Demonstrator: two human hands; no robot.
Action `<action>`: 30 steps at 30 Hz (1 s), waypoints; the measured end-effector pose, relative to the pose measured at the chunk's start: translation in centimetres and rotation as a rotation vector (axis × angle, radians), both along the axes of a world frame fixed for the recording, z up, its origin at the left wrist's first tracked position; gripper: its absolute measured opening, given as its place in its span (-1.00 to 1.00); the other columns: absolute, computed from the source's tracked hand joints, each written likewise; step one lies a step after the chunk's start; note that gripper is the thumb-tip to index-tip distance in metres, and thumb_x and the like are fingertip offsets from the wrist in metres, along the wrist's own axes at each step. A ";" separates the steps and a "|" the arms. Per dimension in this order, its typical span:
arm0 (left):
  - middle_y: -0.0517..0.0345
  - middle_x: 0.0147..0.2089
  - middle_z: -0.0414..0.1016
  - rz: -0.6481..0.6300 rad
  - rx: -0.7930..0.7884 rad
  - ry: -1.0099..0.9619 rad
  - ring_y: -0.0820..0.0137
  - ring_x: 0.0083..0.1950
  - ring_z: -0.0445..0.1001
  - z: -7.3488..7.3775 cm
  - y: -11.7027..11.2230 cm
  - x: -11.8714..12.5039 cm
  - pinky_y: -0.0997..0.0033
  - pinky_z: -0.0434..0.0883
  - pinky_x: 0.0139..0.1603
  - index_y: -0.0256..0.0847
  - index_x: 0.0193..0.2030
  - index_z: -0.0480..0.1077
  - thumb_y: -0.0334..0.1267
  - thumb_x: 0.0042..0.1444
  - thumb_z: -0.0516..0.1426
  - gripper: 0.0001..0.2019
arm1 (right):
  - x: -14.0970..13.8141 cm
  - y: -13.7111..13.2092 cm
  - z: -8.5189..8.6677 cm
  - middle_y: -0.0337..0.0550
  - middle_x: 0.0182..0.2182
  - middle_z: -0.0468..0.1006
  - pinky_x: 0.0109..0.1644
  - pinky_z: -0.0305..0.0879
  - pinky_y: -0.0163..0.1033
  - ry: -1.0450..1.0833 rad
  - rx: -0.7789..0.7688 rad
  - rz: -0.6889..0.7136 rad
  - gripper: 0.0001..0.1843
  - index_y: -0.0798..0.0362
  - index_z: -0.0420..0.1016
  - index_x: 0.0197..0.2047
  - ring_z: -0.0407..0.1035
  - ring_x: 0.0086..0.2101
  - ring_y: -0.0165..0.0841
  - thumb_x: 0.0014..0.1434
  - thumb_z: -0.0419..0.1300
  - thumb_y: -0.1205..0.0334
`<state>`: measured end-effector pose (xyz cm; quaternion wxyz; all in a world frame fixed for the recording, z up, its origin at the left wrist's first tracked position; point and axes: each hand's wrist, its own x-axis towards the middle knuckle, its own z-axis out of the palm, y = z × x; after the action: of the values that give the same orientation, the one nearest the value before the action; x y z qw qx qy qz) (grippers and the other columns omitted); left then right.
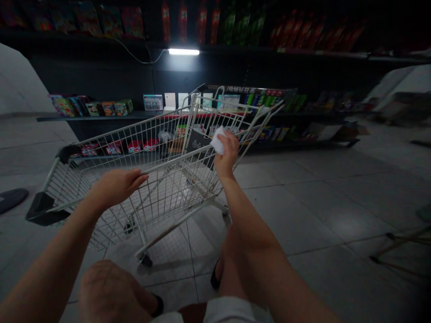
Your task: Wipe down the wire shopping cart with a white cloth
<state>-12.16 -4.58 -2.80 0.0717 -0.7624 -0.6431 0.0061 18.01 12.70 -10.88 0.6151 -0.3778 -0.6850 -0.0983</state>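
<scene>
The left hand [116,185], grip folded over the near rail [168,164] of the shopping cart [161,188] before the shelves [84,118], presumably steadies it, while the right hand [228,152] clasps a white wad [218,141] by that rail

words illegible, blurred lettering [237,89] on cart handle [215,87], white symbols [195,144] on panel [201,142]

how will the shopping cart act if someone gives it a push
The shopping cart would probably roll readily, since it stands on small wheels over flat floor tiles. Its basket should stay fairly stiff, judging by the close wire grid. The left hand, resting on its near side, might slow it.
</scene>
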 end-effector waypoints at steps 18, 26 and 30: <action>0.13 -0.45 0.44 0.080 -0.041 -0.013 0.33 -0.40 0.39 0.0 0.0 -0.5 0.43 0.12 -0.35 -0.15 -0.28 0.34 0.09 0.33 -0.20 -0.55 | 5.6 4.9 -0.8 0.01 0.11 0.41 0.33 0.21 0.17 0.075 -0.004 -0.089 -0.49 0.00 0.47 0.06 0.26 0.21 -0.16 0.08 -0.04 0.45; 0.14 -0.43 0.43 0.085 -0.051 -0.038 0.33 -0.37 0.40 0.2 0.3 -0.5 0.43 0.12 -0.32 -0.16 -0.26 0.34 0.08 0.33 -0.18 -0.56 | -2.9 -3.0 -18.2 0.14 -0.02 0.42 0.21 0.36 0.11 0.225 -0.228 -0.072 -0.60 0.12 0.51 -0.07 0.36 0.06 -0.13 0.03 0.05 0.40; 0.11 -0.40 0.45 0.105 -0.056 -0.038 0.30 -0.35 0.41 0.3 0.1 -0.6 0.42 0.13 -0.30 -0.16 -0.26 0.33 0.08 0.31 -0.18 -0.57 | 2.1 -0.5 -12.3 0.07 -0.06 0.43 0.19 0.38 0.05 0.301 -0.029 -0.159 -0.59 0.08 0.49 -0.03 0.37 0.03 -0.20 0.07 0.01 0.40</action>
<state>-12.73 -4.52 -2.53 0.0377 -0.7292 -0.6831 0.0135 20.12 12.19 -23.16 0.6955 -0.4502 -0.5544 -0.0790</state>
